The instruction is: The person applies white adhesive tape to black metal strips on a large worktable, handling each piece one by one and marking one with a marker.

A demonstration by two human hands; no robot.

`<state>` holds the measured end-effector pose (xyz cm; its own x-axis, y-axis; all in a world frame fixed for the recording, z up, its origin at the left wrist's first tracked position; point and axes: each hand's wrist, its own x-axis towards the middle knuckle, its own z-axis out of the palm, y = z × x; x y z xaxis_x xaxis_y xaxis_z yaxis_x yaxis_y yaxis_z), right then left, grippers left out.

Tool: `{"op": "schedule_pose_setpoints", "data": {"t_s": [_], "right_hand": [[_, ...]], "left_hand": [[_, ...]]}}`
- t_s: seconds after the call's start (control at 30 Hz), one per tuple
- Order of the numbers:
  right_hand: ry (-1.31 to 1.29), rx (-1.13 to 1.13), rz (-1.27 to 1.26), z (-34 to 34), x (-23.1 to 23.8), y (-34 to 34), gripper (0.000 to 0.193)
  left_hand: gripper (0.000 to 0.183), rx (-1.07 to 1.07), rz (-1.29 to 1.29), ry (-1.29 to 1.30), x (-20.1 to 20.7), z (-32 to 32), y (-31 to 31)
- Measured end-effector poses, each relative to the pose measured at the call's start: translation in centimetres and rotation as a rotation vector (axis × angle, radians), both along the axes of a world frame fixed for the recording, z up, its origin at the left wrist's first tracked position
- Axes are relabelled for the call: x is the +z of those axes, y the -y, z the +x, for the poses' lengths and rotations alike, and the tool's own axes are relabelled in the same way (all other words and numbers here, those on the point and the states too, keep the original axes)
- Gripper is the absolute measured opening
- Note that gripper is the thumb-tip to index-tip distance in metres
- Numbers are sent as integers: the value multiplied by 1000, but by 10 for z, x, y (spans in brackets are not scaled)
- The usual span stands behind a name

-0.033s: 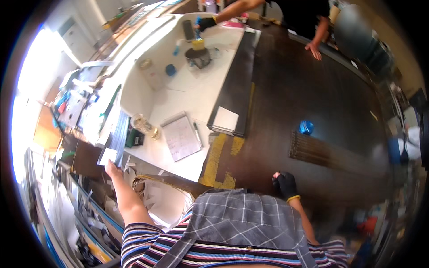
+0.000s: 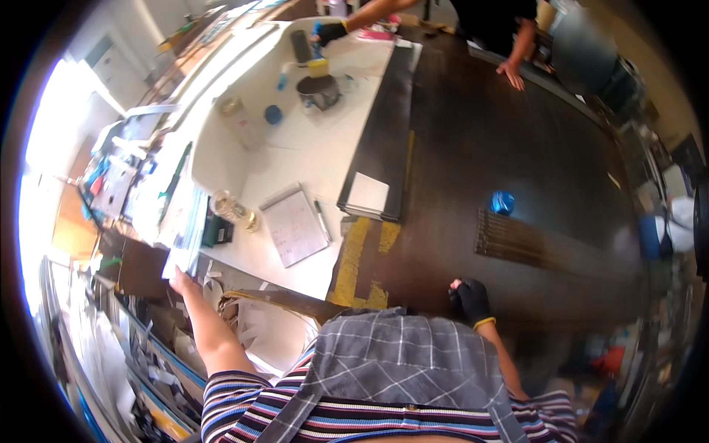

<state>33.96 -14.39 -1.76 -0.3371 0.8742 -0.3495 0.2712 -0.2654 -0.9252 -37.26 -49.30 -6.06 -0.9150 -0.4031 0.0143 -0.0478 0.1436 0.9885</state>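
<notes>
My left hand (image 2: 181, 281), bare, is closed on the white end of a long flat strip (image 2: 193, 232) at the left, beside the white table. The strip shines with glare. My right hand (image 2: 470, 301), in a black fingerless glove with a yellow cuff, rests with curled fingers at the near edge of the dark table (image 2: 450, 170). Whether anything lies inside that fist is hidden. Ahead of it lie several brown strips side by side (image 2: 509, 238) and a shiny blue lump (image 2: 503, 202). A stack of dark strips (image 2: 380, 140) bears white at its near end (image 2: 368, 192).
Across the table, a co-worker's gloved hand (image 2: 332, 32) holds a blue-handled tool above a dark pot (image 2: 317, 91); their other hand (image 2: 511, 74) lies on the dark table. On the white table are a notepad (image 2: 295, 227), a pen (image 2: 322, 218) and a glass jar (image 2: 227, 205).
The strip in my left hand has tilted and now catches bright light where it looked dark. The view has shifted slightly. My right hand stays at the table edge.
</notes>
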Motion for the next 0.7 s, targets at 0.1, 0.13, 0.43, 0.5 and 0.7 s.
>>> {"op": "schedule_pose_setpoints", "data": {"t_s": [0.1,0.13,0.43,0.5,0.7], "right_hand": [[-6,-108,-106,1,1,8,23],[4,-129,-139,-1,0,8,23],[-40,-318,-210,-15,-1,5,23],[-38,-319,-180,-14,-2,5,23],[-18,-349,-142,-15,-6,7,24]], "left_hand": [[60,445,-593,-104,80,88,-77],[57,414,-615,-363,80,94,-74],[39,-1275,16,41,54,318,-282],[53,-1274,433,580,70,337,-310],[71,-1072,924,1034,71,335,-336]]}}
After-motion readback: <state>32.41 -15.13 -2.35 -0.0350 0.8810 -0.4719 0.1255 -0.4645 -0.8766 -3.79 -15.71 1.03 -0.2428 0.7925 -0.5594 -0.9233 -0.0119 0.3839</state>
